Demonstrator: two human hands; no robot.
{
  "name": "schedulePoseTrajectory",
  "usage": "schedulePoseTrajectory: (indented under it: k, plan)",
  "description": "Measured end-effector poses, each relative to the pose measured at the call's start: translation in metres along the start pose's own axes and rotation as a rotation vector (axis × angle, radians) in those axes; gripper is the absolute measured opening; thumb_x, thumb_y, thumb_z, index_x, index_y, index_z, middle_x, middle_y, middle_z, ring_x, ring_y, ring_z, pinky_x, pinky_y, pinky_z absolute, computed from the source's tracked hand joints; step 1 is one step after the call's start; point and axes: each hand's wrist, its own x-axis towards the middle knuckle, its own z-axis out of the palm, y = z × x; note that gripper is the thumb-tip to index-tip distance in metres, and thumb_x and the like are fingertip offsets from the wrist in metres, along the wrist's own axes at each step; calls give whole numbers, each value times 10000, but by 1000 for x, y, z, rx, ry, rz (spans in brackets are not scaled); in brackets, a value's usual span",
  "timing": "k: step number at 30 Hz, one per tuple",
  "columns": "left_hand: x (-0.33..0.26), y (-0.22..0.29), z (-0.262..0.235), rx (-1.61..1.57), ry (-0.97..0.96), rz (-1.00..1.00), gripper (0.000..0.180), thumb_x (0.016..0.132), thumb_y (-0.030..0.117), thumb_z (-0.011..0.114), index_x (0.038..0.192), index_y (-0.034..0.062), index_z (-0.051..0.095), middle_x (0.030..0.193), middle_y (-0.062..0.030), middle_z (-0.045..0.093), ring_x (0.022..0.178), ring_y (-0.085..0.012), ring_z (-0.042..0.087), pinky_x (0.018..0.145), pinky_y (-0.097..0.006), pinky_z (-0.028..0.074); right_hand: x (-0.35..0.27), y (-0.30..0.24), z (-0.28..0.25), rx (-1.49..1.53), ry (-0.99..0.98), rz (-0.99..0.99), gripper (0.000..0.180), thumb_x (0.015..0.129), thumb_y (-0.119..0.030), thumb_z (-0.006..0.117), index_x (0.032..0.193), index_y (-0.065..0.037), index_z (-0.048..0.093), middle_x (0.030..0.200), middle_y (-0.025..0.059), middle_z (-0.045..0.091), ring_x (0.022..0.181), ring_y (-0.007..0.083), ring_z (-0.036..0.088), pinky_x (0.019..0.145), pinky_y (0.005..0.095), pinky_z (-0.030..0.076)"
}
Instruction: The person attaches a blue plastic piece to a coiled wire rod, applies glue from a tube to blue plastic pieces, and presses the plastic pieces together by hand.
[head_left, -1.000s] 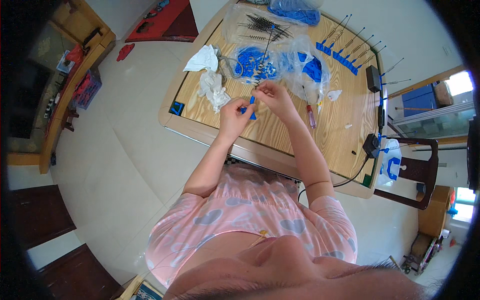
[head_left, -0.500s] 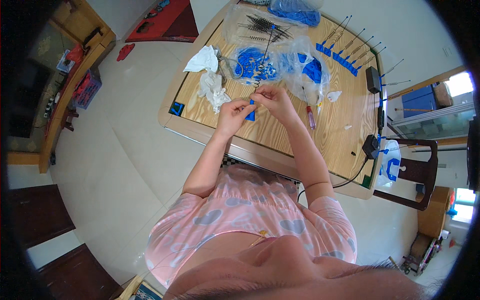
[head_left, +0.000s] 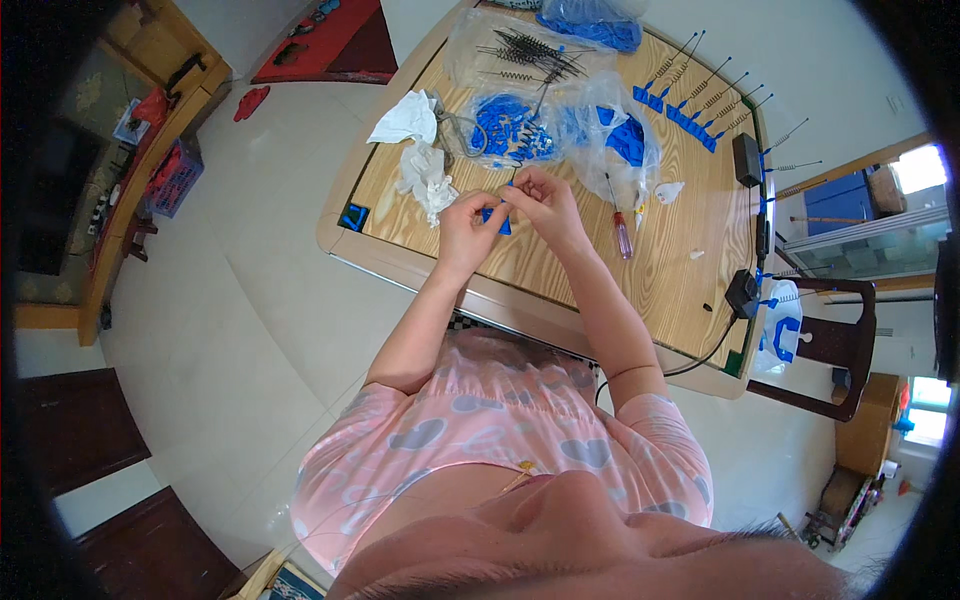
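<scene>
Both hands' grips meet on small blue piece, pinched between fingertips.

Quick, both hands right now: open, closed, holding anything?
Left hand: closed, pinching the small blue piece.
Right hand: closed, fingers on the same piece; a thin wire seems to rise from it.

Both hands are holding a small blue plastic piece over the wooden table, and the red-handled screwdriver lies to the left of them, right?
Not quite. In the head view the red-handled screwdriver lies to the right of the hands, not the left. The left hand and right hand do hold the small blue plastic piece over the wooden table.
</scene>
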Motion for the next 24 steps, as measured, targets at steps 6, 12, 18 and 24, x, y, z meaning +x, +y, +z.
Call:
schedulePoseTrajectory:
  k: [6, 12, 18, 24]
  plan:
    - [-3, -3, -1, -13, -6, 38, 95, 751, 58, 663, 771, -25, 620, 731, -82, 602, 691, -154, 552, 649, -265, 426, 5, -29, -7, 0, 139, -24, 176, 820, -136, 652, 910, 5, 598, 777, -13, 583, 702, 42, 518, 631, 191, 412]
    - [-7, 0, 3, 0, -18, 52, 102, 736, 52, 677, 746, -23, 608, 719, -89, 590, 685, -167, 550, 654, -273, 425, 8, -37, -8, 40, 120, -14, 159, 834, -137, 638, 901, 4, 607, 784, -17, 589, 716, 37, 511, 632, 187, 403]
    - [-7, 0, 3, 13, -21, 107, 105, 735, 59, 679, 742, -17, 606, 714, -93, 585, 682, -179, 548, 648, -282, 421, 9, -35, -13, -70, 131, -5, 159, 825, -139, 648, 865, 9, 608, 758, -12, 589, 703, 42, 496, 613, 199, 390]
    - [-7, 1, 3, 5, -22, 100, 96, 738, 53, 672, 751, -17, 608, 719, -93, 586, 688, -185, 549, 648, -280, 421, 9, -35, -11, -43, 125, -66, 162, 814, -148, 659, 847, 2, 605, 750, -13, 586, 693, 43, 495, 611, 202, 390]
